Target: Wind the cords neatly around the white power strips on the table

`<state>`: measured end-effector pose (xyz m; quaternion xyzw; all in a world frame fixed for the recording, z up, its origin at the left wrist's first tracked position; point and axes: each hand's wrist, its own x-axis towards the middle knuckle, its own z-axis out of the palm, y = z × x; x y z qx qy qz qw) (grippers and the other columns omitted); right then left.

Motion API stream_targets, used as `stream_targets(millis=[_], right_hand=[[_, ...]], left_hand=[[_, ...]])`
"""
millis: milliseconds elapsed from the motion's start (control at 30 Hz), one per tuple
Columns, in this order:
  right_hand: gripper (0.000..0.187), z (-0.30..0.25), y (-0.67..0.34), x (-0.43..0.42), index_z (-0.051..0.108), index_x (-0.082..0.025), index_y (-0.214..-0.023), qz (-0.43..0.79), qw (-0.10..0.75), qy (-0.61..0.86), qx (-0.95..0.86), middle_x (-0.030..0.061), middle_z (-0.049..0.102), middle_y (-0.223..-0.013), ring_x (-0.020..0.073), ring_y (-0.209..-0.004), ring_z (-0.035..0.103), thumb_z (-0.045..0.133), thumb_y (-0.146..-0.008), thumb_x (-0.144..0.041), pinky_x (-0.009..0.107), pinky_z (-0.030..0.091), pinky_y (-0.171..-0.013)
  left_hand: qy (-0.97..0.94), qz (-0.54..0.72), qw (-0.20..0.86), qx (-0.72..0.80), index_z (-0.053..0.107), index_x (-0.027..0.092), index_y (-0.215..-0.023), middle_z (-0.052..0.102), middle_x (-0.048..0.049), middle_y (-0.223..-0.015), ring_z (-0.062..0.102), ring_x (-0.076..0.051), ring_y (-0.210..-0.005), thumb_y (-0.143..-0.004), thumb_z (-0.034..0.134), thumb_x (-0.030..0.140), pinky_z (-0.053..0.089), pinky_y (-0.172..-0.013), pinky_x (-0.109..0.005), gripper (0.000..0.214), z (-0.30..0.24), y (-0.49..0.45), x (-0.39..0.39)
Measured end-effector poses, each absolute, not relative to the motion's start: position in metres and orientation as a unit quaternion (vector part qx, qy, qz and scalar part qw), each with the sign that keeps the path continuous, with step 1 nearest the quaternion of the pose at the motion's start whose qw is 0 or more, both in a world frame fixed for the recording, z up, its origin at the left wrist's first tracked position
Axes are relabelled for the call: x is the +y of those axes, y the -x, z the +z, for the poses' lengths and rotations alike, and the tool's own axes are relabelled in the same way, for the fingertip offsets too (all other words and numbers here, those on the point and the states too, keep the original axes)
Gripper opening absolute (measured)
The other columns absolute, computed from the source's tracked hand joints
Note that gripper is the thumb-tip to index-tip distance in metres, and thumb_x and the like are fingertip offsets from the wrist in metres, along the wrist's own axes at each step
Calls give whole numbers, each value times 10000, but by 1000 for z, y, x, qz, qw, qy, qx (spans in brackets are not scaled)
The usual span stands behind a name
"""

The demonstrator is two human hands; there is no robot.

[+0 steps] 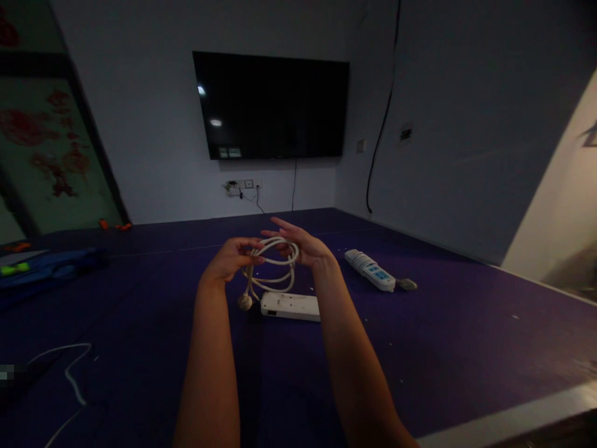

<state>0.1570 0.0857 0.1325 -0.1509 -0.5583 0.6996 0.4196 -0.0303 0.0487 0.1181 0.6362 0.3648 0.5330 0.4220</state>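
A white power cord (275, 287) hangs in loose loops between my two hands, above the purple surface. My left hand (233, 256) pinches the loops on their left side, thumb and fingers closed on the cord. On the other side my right hand (302, 244) has its fingers stretched out, with the loops lying against them; whether it grips them is hard to see. The cord's plug (245, 302) dangles at the lower left. Just below lies a white power strip (290, 305), its right end hidden behind my right forearm.
A second power strip (370, 270) with blue sockets and its cord wound round it lies to the right. At lower left runs a thin white cable (69, 376). Dark blue cloth (56, 267) lies at far left. A television (275, 109) hangs on the back wall.
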Motion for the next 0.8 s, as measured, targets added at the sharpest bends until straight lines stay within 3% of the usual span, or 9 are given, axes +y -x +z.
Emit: stream_targets(millis=[167, 267, 400, 533, 633, 700, 800], right_hand=[[679, 128, -153, 91, 495, -208, -1266, 597, 467, 158, -633, 90, 615, -1149, 95, -717, 603, 681, -631, -56, 146, 432, -488], [551, 127, -145, 96, 557, -161, -1200, 503, 528, 199, -655, 85, 656, -1045, 86, -680, 591, 681, -666, -118, 160, 436, -516], [393, 126, -136, 101, 631, -139, -1070, 407, 590, 217, -662, 67, 681, -931, 108, -741, 609, 669, -679, -156, 224, 486, -675], [421, 125, -131, 102, 640, -148, -1052, 376, 609, 207, -667, 71, 677, -945, 147, -808, 627, 693, -635, -159, 292, 501, -758], [454, 125, -131, 101, 646, -166, -1038, 367, 605, 198, -679, 60, 677, -952, 161, -845, 625, 728, -591, -174, 321, 502, -801], [457, 125, -131, 100, 652, -174, -1023, 369, 599, 191, -685, 54, 676, -949, 165, -854, 621, 742, -575, -191, 329, 508, -804], [467, 125, -131, 97, 652, -168, -1024, 394, 586, 179, -685, 59, 667, -951, 156, -797, 619, 745, -568, -211, 313, 531, -727]], left_hand=[[-636, 547, 418, 347, 614, 131, -799, 596, -71, -1141, 595, -102, -726, -466, 792, 100, 457, -652, -227, 379, 118, 28, 51], [-637, 564, 413, 325, 560, 169, -913, 565, -60, -1182, 591, -76, -691, -487, 792, 99, 460, -640, -205, 490, 118, 26, 51], [-642, 567, 409, 316, 517, 199, -1088, 565, -74, -1184, 601, -87, -726, -530, 787, 116, 474, -665, -202, 626, 120, 22, 50], [-653, 530, 437, 321, 523, 170, -1158, 649, -78, -1023, 622, -151, -818, -558, 798, 178, 489, -705, -238, 660, 120, 20, 48], [-633, 513, 467, 343, 602, 142, -1039, 679, -56, -813, 633, -150, -668, -679, 716, 407, 493, -613, -249, 461, 119, 18, 52], [-608, 507, 487, 368, 637, 125, -922, 662, -50, -677, 609, -142, -531, -757, 574, 552, 468, -507, -241, 462, 117, 18, 56], [-581, 507, 509, 383, 636, 121, -883, 640, -49, -582, 599, -150, -465, -813, 472, 577, 443, -438, -235, 490, 115, 19, 60]])
